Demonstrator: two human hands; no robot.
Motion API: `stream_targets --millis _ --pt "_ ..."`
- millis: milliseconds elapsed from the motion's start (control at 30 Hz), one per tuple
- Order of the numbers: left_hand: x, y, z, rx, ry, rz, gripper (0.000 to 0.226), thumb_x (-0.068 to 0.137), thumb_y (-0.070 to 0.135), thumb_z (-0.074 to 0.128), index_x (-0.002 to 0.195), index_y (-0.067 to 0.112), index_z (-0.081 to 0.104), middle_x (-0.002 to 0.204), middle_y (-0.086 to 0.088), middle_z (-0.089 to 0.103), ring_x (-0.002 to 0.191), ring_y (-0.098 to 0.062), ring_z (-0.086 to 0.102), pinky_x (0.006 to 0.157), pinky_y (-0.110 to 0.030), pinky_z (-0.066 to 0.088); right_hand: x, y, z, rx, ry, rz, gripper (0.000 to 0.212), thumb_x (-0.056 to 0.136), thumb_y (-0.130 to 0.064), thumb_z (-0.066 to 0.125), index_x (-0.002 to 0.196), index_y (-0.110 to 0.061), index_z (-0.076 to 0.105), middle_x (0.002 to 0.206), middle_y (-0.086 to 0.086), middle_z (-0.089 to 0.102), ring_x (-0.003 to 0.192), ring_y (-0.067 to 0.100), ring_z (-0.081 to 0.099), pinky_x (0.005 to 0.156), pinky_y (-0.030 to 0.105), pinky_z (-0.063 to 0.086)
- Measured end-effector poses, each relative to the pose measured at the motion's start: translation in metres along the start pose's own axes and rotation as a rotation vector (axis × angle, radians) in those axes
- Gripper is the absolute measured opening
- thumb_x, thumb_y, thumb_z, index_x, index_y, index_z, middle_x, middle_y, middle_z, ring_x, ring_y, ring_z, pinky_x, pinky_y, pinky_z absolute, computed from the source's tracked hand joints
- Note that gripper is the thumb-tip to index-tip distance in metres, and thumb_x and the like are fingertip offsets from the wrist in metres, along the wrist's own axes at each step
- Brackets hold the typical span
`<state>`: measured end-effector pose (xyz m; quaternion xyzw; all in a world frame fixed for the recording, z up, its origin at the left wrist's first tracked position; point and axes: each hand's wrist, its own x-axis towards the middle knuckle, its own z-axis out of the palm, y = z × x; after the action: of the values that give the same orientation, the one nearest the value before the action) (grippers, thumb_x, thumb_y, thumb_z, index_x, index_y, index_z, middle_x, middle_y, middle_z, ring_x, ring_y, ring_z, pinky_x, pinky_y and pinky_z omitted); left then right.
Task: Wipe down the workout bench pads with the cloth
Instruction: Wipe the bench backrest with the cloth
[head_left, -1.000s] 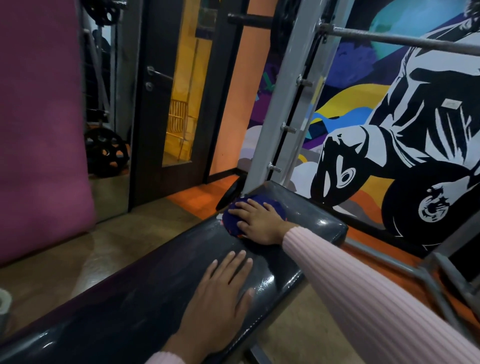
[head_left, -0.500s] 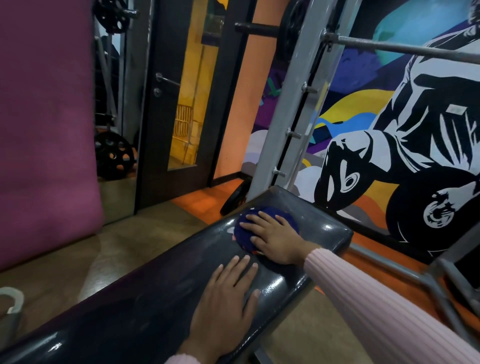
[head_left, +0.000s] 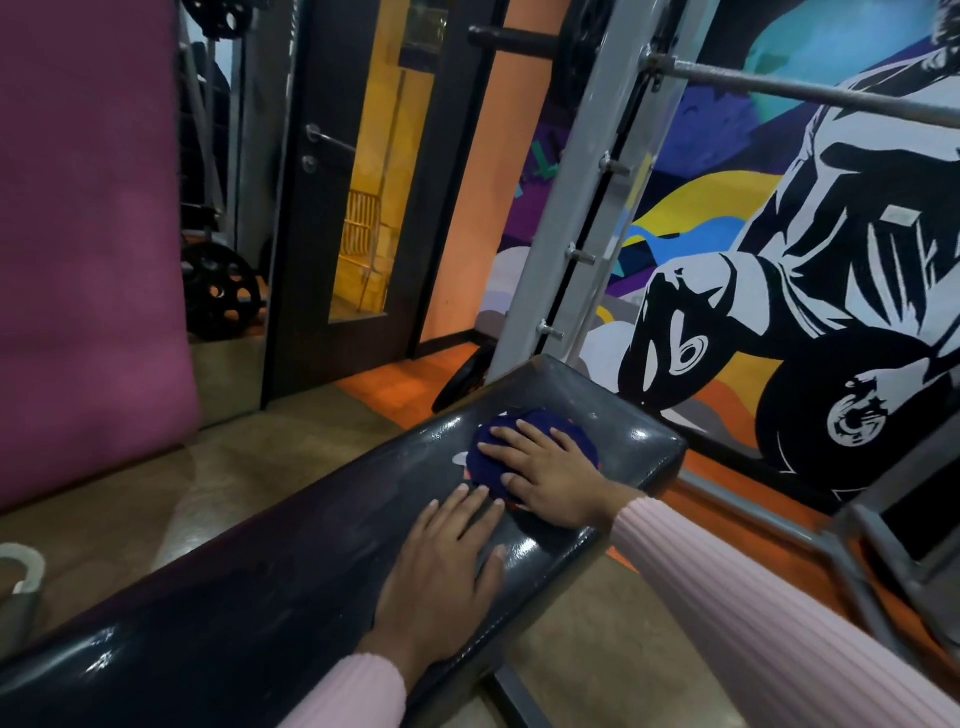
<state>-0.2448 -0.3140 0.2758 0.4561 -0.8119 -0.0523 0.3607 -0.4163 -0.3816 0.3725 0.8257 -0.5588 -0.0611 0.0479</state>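
Note:
A long black bench pad (head_left: 291, 566) runs from the lower left up to the centre. Near its far end lies a dark blue cloth (head_left: 485, 457), bunched flat. My right hand (head_left: 545, 470) presses down on the cloth with straight, spread fingers and covers most of it. My left hand (head_left: 441, 566) rests flat on the bare pad just in front of the cloth, its fingertips almost touching the cloth's near edge. Both sleeves are pink.
A grey rack upright (head_left: 587, 197) stands just beyond the pad's far end, with a steel barbell (head_left: 810, 96) across the upper right. A weight plate (head_left: 218, 291) leans at the left by a purple mat (head_left: 88, 234). A dark door (head_left: 332, 208) is behind. The mural wall (head_left: 779, 270) is on the right.
My right hand has slid the cloth back along the pad toward my left hand, closing the gap between them. The left hand has stayed flat in place.

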Motion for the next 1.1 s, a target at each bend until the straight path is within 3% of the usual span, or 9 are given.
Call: stream_targets --millis 267,500,733,967,1100 --pt "-0.001 -0.001 0.002 -0.013 0.024 -0.009 0.055 0.096 0.049 0.017 0.148 0.031 0.024 0.156 0.012 0.018 0.143 -0.001 0.003 0.115 -0.023 -0.003 0.008 0.014 -0.013 -0.001 0.000 0.185 0.050 0.101 -0.039 0.027 0.150 -0.040 0.014 0.161 -0.012 0.004 0.147 0.014 -0.004 0.117 0.047 -0.002" --pt "-0.002 0.000 -0.001 -0.015 0.017 0.007 0.055 0.097 0.047 0.018 0.148 0.028 0.026 0.156 0.010 0.019 0.143 -0.003 0.005 0.115 -0.024 -0.002 -0.024 0.002 0.001 0.004 0.023 0.007 0.048 0.102 -0.039 0.027 0.149 -0.042 0.016 0.160 -0.015 0.006 0.147 0.010 -0.004 0.118 0.045 -0.001" --pt "-0.002 -0.003 0.004 -0.014 0.024 -0.006 0.056 0.096 0.049 0.017 0.148 0.030 0.024 0.156 0.011 0.019 0.143 -0.002 0.005 0.116 -0.025 0.000 0.002 0.009 -0.010 0.001 0.018 0.219 0.050 0.101 -0.039 0.025 0.150 -0.040 0.014 0.161 -0.013 0.003 0.147 0.014 -0.004 0.117 0.047 -0.002" --pt "-0.003 -0.001 0.001 -0.031 0.039 0.011 0.058 0.095 0.048 0.017 0.145 0.024 0.033 0.154 0.006 0.027 0.143 -0.007 0.013 0.116 -0.027 0.005 -0.025 -0.007 0.005 0.004 0.016 0.042 0.049 0.102 -0.040 0.024 0.150 -0.042 0.012 0.160 -0.014 0.004 0.147 0.011 -0.005 0.118 0.046 -0.003" --pt "-0.005 -0.003 0.005 -0.026 0.046 0.006 0.056 0.097 0.047 0.019 0.146 0.026 0.032 0.155 0.007 0.025 0.143 -0.006 0.012 0.116 -0.026 0.004 -0.033 0.013 -0.002 0.017 -0.009 0.117 0.049 0.102 -0.040 0.026 0.149 -0.043 0.013 0.160 -0.015 0.004 0.147 0.010 -0.005 0.118 0.044 -0.002"
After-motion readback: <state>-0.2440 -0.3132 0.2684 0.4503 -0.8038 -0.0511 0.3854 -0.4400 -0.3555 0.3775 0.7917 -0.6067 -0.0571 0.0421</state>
